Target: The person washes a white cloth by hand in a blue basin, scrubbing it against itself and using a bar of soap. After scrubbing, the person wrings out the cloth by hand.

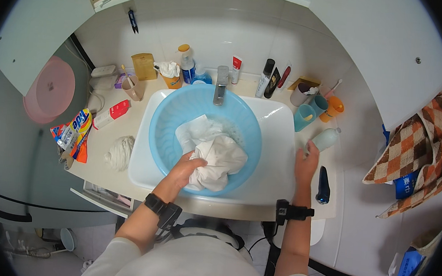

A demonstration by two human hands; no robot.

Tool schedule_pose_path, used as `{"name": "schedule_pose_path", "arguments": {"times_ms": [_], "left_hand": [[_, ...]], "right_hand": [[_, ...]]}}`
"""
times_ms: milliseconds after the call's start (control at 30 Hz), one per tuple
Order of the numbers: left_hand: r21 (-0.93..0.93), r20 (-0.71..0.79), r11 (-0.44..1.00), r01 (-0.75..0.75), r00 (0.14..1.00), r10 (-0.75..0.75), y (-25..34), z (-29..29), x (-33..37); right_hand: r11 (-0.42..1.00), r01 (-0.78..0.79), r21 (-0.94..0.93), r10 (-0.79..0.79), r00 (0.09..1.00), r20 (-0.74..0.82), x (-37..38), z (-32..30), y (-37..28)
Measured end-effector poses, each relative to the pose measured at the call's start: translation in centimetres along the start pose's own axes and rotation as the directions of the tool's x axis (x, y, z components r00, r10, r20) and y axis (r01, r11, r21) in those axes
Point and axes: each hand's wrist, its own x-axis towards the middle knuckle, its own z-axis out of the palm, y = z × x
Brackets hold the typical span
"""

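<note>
A light blue plastic basin [159,142] sits in the white sink under the faucet [220,88], with some sudsy water inside. Wet white cloth [219,161] is bunched up in the basin, part of it spread toward the back left. My left hand [181,170] reaches over the front rim and grips the cloth, thumb on top and the other fingers partly hidden. On the counter to the right, my right hand [307,163] has its fingers and thumb at the near end of a pale green bottle [327,139], which is tilted or lying down.
A dark electric shaver [323,185] lies near my right forearm. Cups [304,117], tubes and bottles [186,65] line the back. White bundled cloth [121,153], a red-and-white box [111,115] and a detergent bag [76,134] rest at left. Open cabinet doors [383,52] hang above.
</note>
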Motion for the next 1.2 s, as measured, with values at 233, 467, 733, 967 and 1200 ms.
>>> {"name": "schedule_pose_path", "arguments": {"times_ms": [233,467,733,967,1200], "left_hand": [[-0.021,0.031,1.000,-0.004,0.999,0.005,0.0,0.1,0.3],[-0.016,0.030,0.999,-0.038,0.999,0.039,-0.2,-0.2,0.2],[-0.004,0.031,0.999,-0.041,0.999,0.042,-0.1,0.0,-0.1],[0.013,0.032,0.999,-0.037,0.999,0.036,-0.1,0.1,-0.2],[0.043,0.022,0.999,-0.010,1.000,0.009,0.3,0.4,-0.4]], "right_hand": [[0.765,-0.366,0.530,-0.173,0.676,0.716,-3.5,2.5,-14.5],[0.838,-0.324,0.438,-0.097,0.702,0.706,-5.2,4.7,-16.5],[0.816,-0.335,0.472,-0.091,0.731,0.676,-5.5,5.1,-16.6],[0.764,-0.351,0.542,-0.086,0.777,0.623,-6.1,6.0,-15.5],[0.882,-0.218,0.418,-0.045,0.844,0.535,-4.9,5.8,-13.6]]}}
